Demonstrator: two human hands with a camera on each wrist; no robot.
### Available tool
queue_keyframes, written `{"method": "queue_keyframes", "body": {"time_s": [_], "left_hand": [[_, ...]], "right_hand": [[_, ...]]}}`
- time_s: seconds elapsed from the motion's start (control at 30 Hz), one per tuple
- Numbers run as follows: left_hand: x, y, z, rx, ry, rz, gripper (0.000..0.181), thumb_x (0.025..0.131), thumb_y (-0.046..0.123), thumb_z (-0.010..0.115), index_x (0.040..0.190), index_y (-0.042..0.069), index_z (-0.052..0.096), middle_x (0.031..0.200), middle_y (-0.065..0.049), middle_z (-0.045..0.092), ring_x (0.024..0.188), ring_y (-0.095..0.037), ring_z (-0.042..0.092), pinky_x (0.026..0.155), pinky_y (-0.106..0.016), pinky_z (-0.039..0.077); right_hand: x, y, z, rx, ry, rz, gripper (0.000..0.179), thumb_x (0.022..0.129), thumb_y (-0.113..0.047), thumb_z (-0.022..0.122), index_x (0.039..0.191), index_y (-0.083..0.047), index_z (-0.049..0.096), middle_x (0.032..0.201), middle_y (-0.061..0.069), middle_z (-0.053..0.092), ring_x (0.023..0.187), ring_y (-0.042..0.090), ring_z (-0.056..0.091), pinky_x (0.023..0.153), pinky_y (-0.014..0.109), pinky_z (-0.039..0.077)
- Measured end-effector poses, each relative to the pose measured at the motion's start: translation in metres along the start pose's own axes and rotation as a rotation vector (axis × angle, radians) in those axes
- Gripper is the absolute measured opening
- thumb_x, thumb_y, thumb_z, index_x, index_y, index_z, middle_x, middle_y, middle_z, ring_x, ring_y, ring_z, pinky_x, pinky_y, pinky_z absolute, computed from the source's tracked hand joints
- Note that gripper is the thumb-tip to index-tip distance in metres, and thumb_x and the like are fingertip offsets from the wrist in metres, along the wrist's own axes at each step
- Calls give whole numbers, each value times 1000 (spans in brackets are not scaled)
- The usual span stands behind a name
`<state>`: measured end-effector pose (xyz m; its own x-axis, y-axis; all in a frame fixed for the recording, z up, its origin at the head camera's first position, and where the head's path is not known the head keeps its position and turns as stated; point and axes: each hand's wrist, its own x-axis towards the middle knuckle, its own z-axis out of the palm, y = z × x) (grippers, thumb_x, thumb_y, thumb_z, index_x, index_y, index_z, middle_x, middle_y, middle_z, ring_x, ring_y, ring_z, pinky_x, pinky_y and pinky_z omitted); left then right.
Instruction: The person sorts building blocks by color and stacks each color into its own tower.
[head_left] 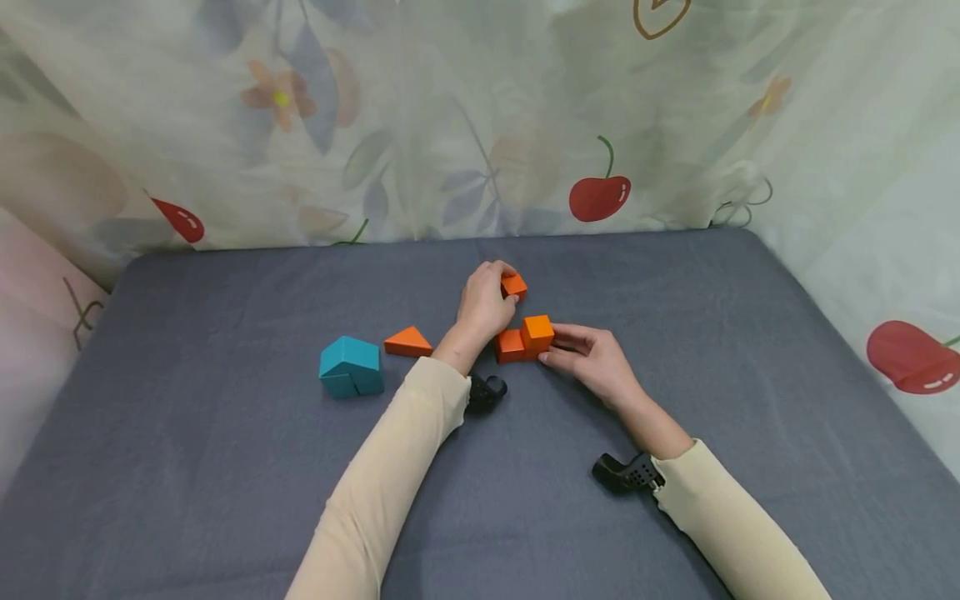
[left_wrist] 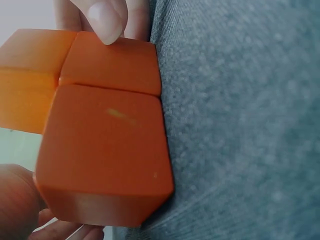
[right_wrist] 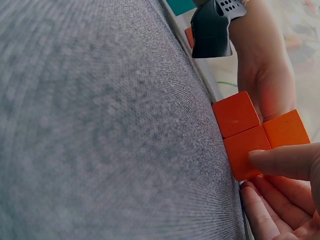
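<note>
In the head view my left hand [head_left: 486, 302] pinches an orange block [head_left: 514, 287] at the far side of a small stack. That stack has two orange cubes side by side on the cloth, the left cube [head_left: 510, 346] and a right one mostly under the upper cube [head_left: 537, 332]. My right hand [head_left: 588, 362] grips the lower right cube [right_wrist: 245, 155], its thumb on the near face in the right wrist view. In the left wrist view the lower left cube [left_wrist: 105, 150] fills the middle, and part of my left hand [left_wrist: 17, 200] shows beside it.
An orange triangular block [head_left: 408, 342] lies left of my left forearm. Further left stands a group of teal blocks [head_left: 351, 367] fitted together. Grey cloth [head_left: 225, 483] covers the table, and a patterned curtain [head_left: 465, 125] hangs behind it.
</note>
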<state>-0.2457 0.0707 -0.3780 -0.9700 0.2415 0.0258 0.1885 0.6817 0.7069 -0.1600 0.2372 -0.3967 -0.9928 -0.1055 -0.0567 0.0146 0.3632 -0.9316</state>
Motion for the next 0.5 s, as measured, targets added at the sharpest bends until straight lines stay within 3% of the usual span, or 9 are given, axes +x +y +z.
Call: {"method": "queue_keyframes", "body": {"time_s": [0.2, 0.5], "left_hand": [[-4, 2, -1, -3, -19, -11, 33, 95, 14, 61, 127, 9, 56, 119, -9, 58, 106, -24, 56, 93, -34, 50], [-13, 6, -6, -1, 8, -7, 32, 95, 14, 61, 126, 10, 55, 121, -9, 57, 107, -24, 56, 93, -34, 50]], "right_hand": [[0, 1, -1, -12, 3, -1, 47, 85, -3, 70, 130, 3, 57, 125, 24, 61, 112, 34, 62, 87, 25, 55], [1, 0, 1, -10, 2, -6, 46, 85, -2, 70, 129, 3, 58, 124, 24, 61, 112, 34, 63, 86, 23, 55]]}}
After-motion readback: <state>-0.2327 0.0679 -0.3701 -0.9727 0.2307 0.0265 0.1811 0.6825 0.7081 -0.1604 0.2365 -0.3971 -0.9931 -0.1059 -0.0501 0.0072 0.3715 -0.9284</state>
